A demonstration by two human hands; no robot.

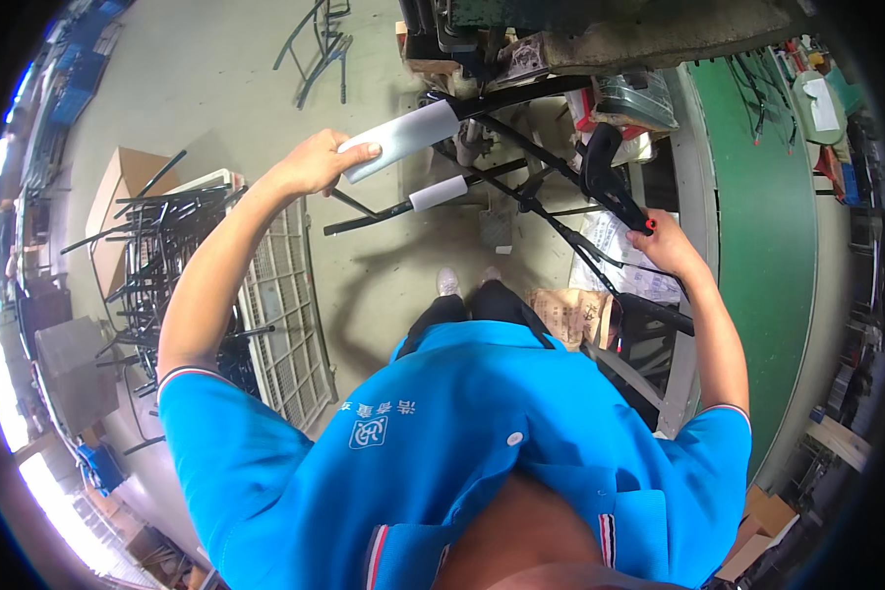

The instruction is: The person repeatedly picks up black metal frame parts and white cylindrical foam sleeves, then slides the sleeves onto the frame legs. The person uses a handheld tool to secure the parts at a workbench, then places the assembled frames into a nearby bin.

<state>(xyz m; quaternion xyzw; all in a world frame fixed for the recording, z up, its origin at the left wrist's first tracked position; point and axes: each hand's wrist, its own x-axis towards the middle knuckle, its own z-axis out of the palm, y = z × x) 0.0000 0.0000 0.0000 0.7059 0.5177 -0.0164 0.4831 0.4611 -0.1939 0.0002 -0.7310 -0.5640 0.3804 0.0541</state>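
**Both hands on black frame at the machine**

Workshop, bare concrete floor (226, 88), green bench (767, 246) at R. Left hand (315, 162) closed round a pale grey sleeve (403, 138) on the end of a black metal tube frame (521, 187), thumb on top. Second white sleeve (438, 193) on a lower tube, untouched. Right hand (664, 244) gripping a black lever handle (605, 177) w/ small red tip, fingers wrapped. Frame sits ahead of the person, under the dark machine (600, 29). Stack of black frames (167, 246) on a wire cart (285, 315) at L.
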